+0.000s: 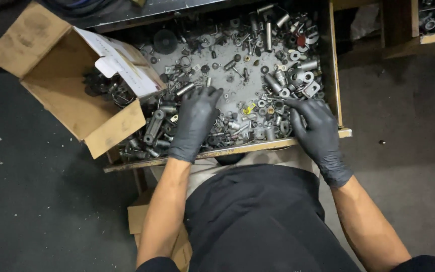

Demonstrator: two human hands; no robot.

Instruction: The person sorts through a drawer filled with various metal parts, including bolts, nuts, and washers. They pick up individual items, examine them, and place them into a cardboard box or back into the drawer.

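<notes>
The wooden drawer (336, 75) is pulled out over a dark floor and carries a dense litter of small metal parts (258, 65): bushings, washers, bolts and clips, thickest along its front edge and right side. An open cardboard box (61, 95) sits tilted over the drawer's left front corner, partly off it, with more dark parts inside; a push from the wrist beside it could, I judge, tip it off onto the floor. The left hand (195, 121), in a black glove, lies flat and spread on the heap near the front edge, gripping nothing that shows. The right hand (314, 126), also gloved, rests near the right front corner with its fingers reaching into the washers; whether it pinches one, I cannot tell. Sweeping so close to the low front lip could roll pieces over it, and sharp edges might snag the thin gloves.
</notes>
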